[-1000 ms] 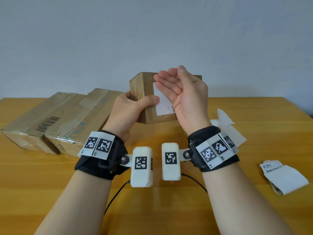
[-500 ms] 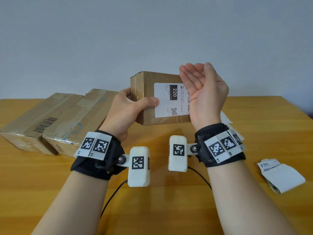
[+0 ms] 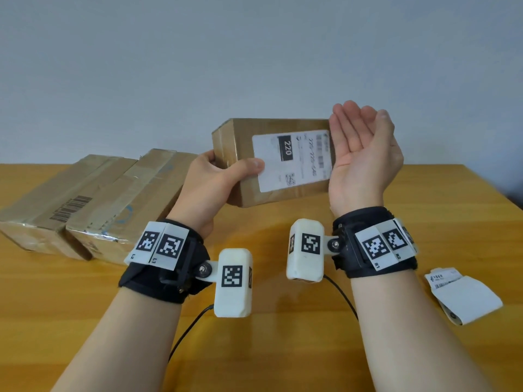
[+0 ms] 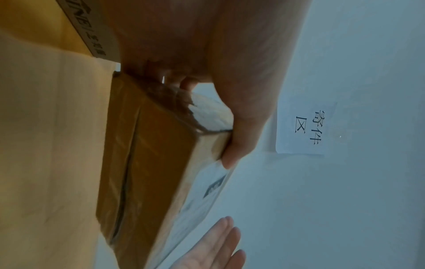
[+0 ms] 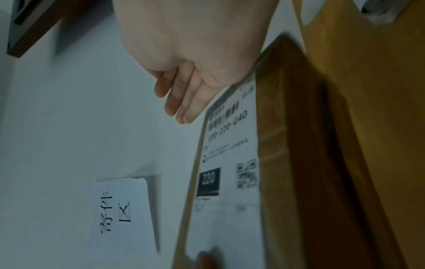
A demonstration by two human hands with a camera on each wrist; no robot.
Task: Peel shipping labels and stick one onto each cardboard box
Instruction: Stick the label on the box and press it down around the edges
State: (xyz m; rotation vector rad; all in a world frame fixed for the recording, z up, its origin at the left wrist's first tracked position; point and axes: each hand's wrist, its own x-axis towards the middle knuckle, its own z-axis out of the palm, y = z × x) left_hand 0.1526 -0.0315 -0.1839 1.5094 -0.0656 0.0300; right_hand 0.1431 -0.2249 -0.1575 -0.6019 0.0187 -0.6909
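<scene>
My left hand (image 3: 223, 176) grips a small cardboard box (image 3: 242, 145) by its left end and holds it above the table, thumb (image 3: 250, 166) on the front face. A white shipping label (image 3: 294, 162) with a black "220" block is stuck on that face; it also shows in the right wrist view as the label (image 5: 230, 163). My right hand (image 3: 365, 145) is open, palm toward me, its edge at the label's right side. The left wrist view shows the box (image 4: 156, 163) edge-on with the right fingertips (image 4: 220, 242) beside it.
Two larger cardboard boxes (image 3: 93, 205) lie side by side at the back left of the wooden table (image 3: 283, 349). A folded stack of label sheets (image 3: 464, 295) lies at the right. A paper sign (image 5: 122, 214) hangs on the wall behind.
My right hand has slid rightward across the label, from covering most of it to its right edge, uncovering the print. The box has stayed in my left hand, a little higher.
</scene>
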